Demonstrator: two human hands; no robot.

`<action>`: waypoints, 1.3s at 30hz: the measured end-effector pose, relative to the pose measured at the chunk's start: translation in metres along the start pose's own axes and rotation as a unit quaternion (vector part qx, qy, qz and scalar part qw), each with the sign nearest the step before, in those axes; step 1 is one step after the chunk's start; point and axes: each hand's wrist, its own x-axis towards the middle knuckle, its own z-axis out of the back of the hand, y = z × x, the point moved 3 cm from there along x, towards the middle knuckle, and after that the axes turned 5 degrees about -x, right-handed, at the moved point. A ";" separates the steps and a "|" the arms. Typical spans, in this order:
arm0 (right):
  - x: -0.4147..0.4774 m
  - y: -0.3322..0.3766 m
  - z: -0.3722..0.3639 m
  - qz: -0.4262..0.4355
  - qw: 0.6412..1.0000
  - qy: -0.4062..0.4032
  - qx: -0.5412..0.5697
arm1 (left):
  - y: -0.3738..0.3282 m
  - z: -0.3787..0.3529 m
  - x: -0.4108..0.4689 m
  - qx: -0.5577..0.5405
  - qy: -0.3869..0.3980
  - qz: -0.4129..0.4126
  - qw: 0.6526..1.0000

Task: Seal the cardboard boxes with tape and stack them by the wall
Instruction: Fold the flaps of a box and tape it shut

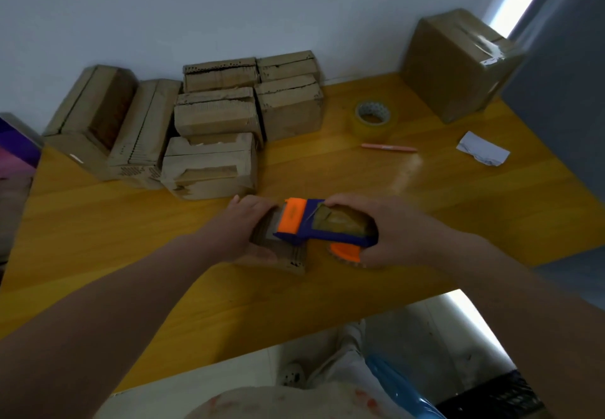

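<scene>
My right grip (396, 232) is curled around the tape dispenser (314, 225), fingers wrapped over the brown roll at its back. I cannot tell where the thumb lies. I hold the dispenser low and tilted so that its orange front end rests on top of the small box (281, 260), because that is where the tape has to bite. My left grip (245, 225) clasps that box from its left side, fingers curled over the far edge, so that the box will not slide on the counter (327, 287) when I draw the dispenser across. The box sits on the counter just in front of me, apart from the others.

I judge the step in hand to be the sealing. A pale strip seems to lie on the lid under the dispenser's nose, but blur hides how far it runs.

Further out, the other boxes (216, 124) stand packed together against the wall (229, 9), some laid flat on one another and two at the left on edge. This one should join them once taped. To the right a spare tape roll (373, 117) lies flat, with a pink pen (389, 148) just in front of it. A crumpled scrap of paper (483, 153) lies farther right, and a larger taped box (458, 65) stands at the far corner, well apart from the pile.
</scene>
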 end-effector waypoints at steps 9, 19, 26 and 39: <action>-0.024 -0.025 0.005 -0.054 0.989 0.049 -0.128 | 0.002 -0.003 -0.003 0.049 0.030 -0.017 0.998; -0.018 -0.036 -0.019 -0.048 0.992 0.004 -0.112 | -0.032 -0.045 0.003 0.161 -0.019 -0.026 0.986; -0.019 -0.035 -0.018 -0.043 0.994 -0.004 -0.102 | -0.039 -0.050 0.008 0.167 -0.042 -0.056 0.983; -0.050 -0.033 0.011 -0.029 0.999 0.007 -0.043 | -0.027 -0.046 0.010 0.173 0.000 -0.071 0.982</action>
